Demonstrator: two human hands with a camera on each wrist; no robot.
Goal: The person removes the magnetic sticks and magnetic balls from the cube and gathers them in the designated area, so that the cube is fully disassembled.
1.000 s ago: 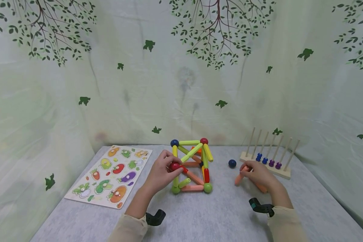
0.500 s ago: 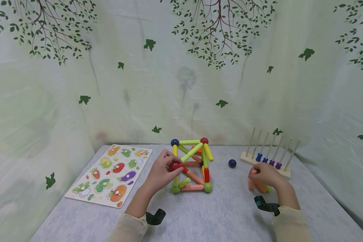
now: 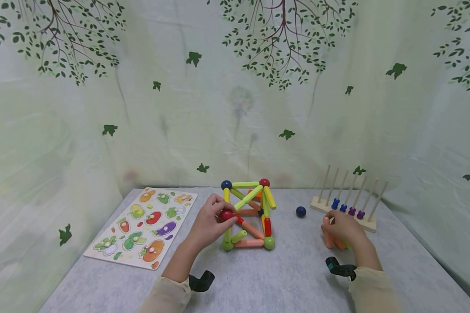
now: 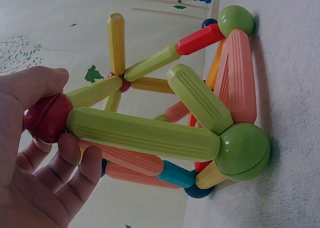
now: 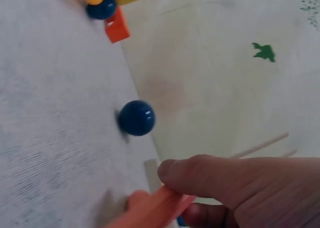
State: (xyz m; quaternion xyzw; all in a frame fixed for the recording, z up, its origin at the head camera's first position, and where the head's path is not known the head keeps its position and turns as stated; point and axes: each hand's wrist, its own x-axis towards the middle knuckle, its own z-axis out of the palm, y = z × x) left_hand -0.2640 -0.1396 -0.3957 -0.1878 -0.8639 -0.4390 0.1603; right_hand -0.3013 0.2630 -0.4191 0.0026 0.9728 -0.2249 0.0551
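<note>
My left hand [image 3: 205,222] pinches a red ball [image 4: 46,119] at a corner of a frame built of magnetic sticks and balls. From that ball a ribbed lime stick [image 4: 145,133] runs down to a green ball [image 4: 245,151] on the table. A short lime stick [image 4: 200,99] juts from the green ball with its other end free. At the right, my right hand [image 3: 346,228] pinches a salmon-coloured magnetic stick [image 5: 157,208] between thumb and fingers. Another salmon stick [image 3: 340,244] lies just below, partly hidden, with a bit of lime beside it.
A loose dark blue ball [image 3: 300,211] rests between the frame and my right hand. Behind that hand stands a wooden peg rack [image 3: 370,223] with blue and purple beads. A vegetable puzzle board [image 3: 142,228] lies at the left. A printed curtain [image 3: 243,130] encloses the table.
My right hand has shifted right with the salmon stick, bringing it over the other salmon stick, then slightly back left. The left hand and the frame stay put.
</note>
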